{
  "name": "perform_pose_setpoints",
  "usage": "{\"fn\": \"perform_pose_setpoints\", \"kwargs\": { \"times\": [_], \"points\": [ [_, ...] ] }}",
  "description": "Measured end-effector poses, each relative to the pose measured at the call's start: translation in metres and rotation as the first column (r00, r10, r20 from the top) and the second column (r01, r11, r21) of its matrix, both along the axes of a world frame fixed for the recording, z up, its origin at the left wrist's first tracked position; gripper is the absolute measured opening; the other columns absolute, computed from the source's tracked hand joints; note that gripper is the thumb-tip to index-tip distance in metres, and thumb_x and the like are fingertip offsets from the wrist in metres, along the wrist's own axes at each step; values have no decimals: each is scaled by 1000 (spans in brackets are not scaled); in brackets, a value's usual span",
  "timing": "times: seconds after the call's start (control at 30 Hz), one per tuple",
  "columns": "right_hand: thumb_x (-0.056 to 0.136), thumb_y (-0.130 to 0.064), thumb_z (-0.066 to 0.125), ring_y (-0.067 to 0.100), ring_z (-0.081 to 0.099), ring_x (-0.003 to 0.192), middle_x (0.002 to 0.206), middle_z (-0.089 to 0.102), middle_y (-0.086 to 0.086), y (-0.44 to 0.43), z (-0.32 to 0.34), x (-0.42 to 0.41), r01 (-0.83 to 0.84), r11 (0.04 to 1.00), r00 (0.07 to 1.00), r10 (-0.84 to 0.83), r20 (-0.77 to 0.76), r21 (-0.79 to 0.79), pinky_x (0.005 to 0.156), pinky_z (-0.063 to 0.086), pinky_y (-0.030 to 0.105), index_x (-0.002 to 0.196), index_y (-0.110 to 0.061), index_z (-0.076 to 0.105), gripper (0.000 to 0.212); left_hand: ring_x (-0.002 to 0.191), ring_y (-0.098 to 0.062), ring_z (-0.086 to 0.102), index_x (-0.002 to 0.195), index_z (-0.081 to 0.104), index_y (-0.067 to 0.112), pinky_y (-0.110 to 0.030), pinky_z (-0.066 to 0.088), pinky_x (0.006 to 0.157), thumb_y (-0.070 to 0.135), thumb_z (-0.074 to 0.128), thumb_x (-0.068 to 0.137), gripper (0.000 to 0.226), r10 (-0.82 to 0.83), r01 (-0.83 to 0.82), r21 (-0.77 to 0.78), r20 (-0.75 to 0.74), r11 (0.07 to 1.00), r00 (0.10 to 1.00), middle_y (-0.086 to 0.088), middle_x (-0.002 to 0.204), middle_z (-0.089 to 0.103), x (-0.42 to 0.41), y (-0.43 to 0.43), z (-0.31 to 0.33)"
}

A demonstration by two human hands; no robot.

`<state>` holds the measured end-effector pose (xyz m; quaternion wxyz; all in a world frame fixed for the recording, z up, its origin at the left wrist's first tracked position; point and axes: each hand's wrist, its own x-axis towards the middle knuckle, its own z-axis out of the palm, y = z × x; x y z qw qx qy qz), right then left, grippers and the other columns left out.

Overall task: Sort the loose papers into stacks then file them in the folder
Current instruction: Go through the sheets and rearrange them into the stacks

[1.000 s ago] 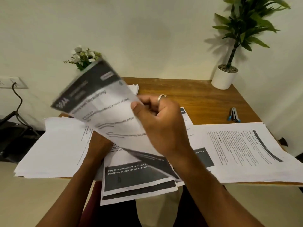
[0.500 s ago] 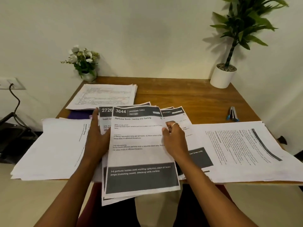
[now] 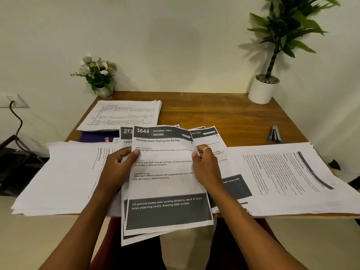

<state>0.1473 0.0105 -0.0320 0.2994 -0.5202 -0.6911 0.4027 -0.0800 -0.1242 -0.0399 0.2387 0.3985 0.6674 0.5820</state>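
Observation:
A sheet headed "3644 Dressing Table" (image 3: 165,184) lies on top of a loose pile of similar grey-banded sheets at the table's front middle, overhanging the edge. My left hand (image 3: 116,168) grips the pile's left edge, thumb on the top sheet. My right hand (image 3: 206,166), with a ring, pinches the sheet's right edge. A white stack (image 3: 64,176) lies to the left, another stack (image 3: 288,176) to the right, and a third stack (image 3: 122,115) at the back left. A purple folder (image 3: 95,137) peeks out beneath the papers.
The wooden table (image 3: 214,114) carries a small flower pot (image 3: 99,76) at the back left, a potted plant (image 3: 263,88) at the back right and a blue-tipped stapler (image 3: 275,133) on the right. A wall socket with a cable (image 3: 13,108) is at far left.
The sheet that my right hand swung through the air now lies flat on the central pile. Both hands have come down to the sheet's side edges.

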Motion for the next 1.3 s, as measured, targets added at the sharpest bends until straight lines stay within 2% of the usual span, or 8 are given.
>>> {"fn": "perform_pose_setpoints", "kwargs": {
  "times": [0.23,0.33,0.47,0.67,0.83,1.0,1.2,1.3],
  "points": [
    [104,-34,55,16,62,108,114,66,-4,22,12,15,109,989,994,-106,-33,95,78,45,21,115,-24,66,19,90,-10,75,104,78,38,-18,57,60,21,68,98,21,26,-23,-32,100,999,995,14,105,77,1,2,1],
    [97,-43,65,26,48,130,139,56,5,46,14,38,183,952,932,-248,264,247,97,46,40,130,-23,62,39,90,-6,73,103,77,40,-16,56,60,22,67,98,21,30,-27,-41,75,999,997,18,105,76,1,2,2],
    [87,-54,75,34,36,141,152,46,11,61,12,55,121,977,843,-196,501,177,110,35,53,147,-19,48,75,89,-3,72,97,77,43,-12,53,58,20,67,98,25,34,-33,-30,34,999,999,21,102,76,1,2,2],
    [84,-39,83,34,49,134,143,58,10,70,11,49,156,977,905,-200,375,143,108,37,55,144,-15,53,71,87,-5,73,100,77,41,-15,54,56,20,66,99,23,33,-32,-24,49,999,998,18,102,76,1,2,1],
    [85,-26,83,29,65,115,129,69,4,66,10,49,174,974,951,-204,232,143,101,49,56,121,-19,65,40,88,-7,73,103,78,35,-16,55,57,19,67,98,20,35,-33,-28,61,999,998,17,103,77,-1,3,-1],
    [94,-29,74,6,61,75,112,74,2,68,24,54,191,972,973,-206,101,138,57,45,22,111,-13,71,24,86,-3,72,98,76,36,-13,52,59,21,69,97,17,59,-60,-55,-18,997,998,24,97,75,-4,4,-3],
    [102,-33,62,2,68,75,100,65,-11,66,73,57,304,921,942,-252,-222,245,50,50,14,108,-23,58,13,92,1,71,94,78,16,-8,52,68,-12,75,81,31,-39,39,0,-7,999,999,18,97,77,-6,5,-4],
    [103,-30,60,-17,63,79,98,61,-18,65,92,55,371,877,890,-243,-385,304,53,47,5,110,-19,54,15,94,6,69,99,75,4,-9,53,67,-22,78,69,40,-93,94,31,-33,995,995,18,96,75,-6,5,-7]
  ]
}}
